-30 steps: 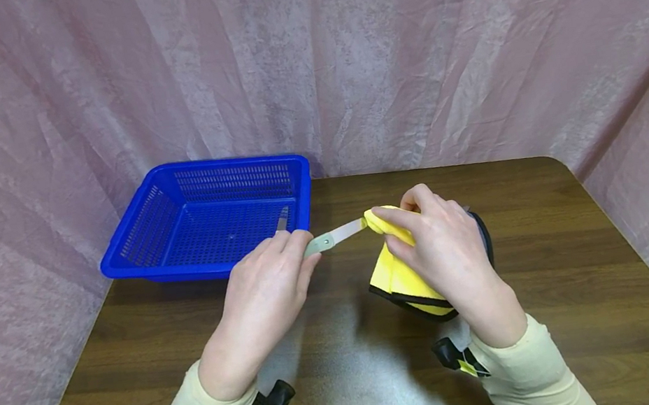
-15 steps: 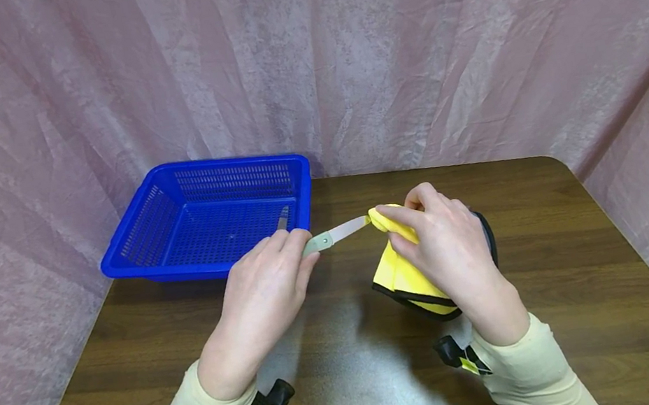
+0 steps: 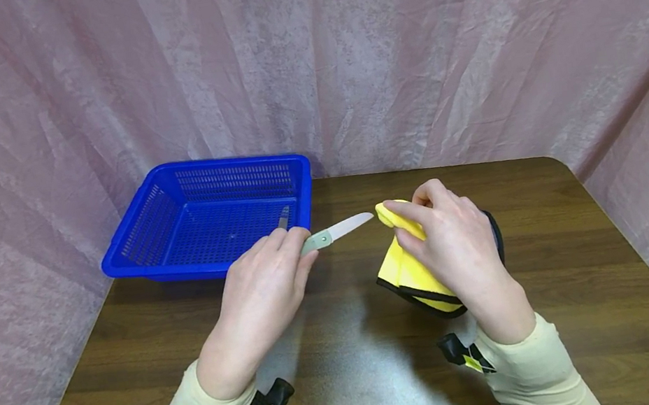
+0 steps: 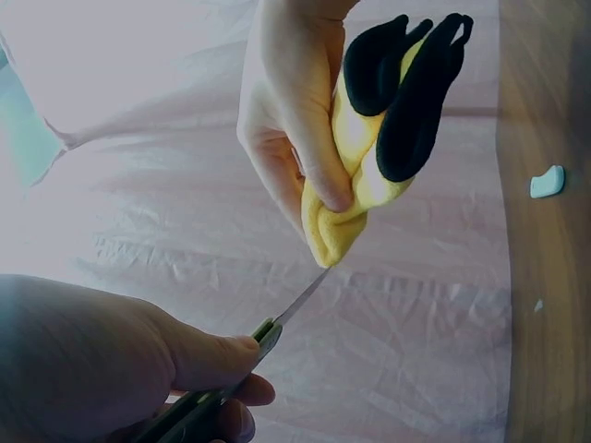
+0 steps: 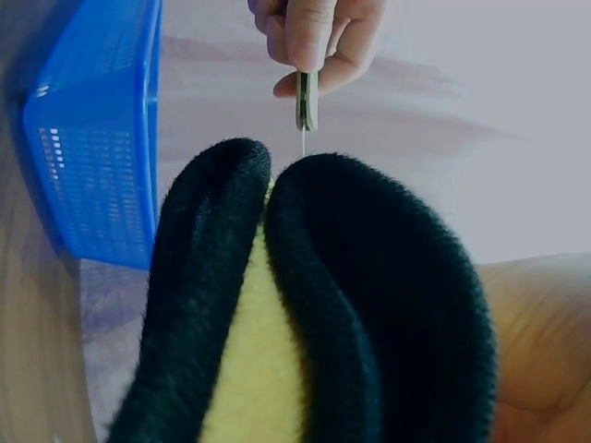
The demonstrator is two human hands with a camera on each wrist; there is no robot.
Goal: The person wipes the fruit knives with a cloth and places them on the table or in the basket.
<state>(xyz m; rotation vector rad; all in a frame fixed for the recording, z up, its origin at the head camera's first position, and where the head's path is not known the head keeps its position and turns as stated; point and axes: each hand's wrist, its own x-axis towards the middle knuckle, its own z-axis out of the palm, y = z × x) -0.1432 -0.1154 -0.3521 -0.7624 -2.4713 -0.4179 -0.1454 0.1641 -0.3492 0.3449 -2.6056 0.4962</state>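
My left hand (image 3: pixel 266 279) grips a folding knife (image 3: pixel 320 240) by its pale green handle, with the blade (image 3: pixel 351 225) extended toward the right. Opposite it, my right hand (image 3: pixel 455 242) pinches a yellow cloth (image 3: pixel 404 261) with black edging. The folded end of this cloth sits just beyond the blade's tip, with a small gap in the head view. Black-edged folds (image 5: pixel 379 286) fill much of the right wrist view. In the left wrist view the thumb (image 4: pixel 222 358) lies along the knife's handle. Part of the handle is hidden inside the left hand.
A blue plastic basket (image 3: pixel 213 266) stands at the back left of the wooden table (image 3: pixel 566 277). A grey metal piece (image 3: pixel 284 217) shows at its right side, partly hidden by my left hand. A small pale object (image 4: pixel 547 182) lies on the wood. Pink curtains surround the table.
My right hand has drawn the cloth to the right, off the end of the blade, so the tip is now bare. The left hand and knife have stayed almost still.
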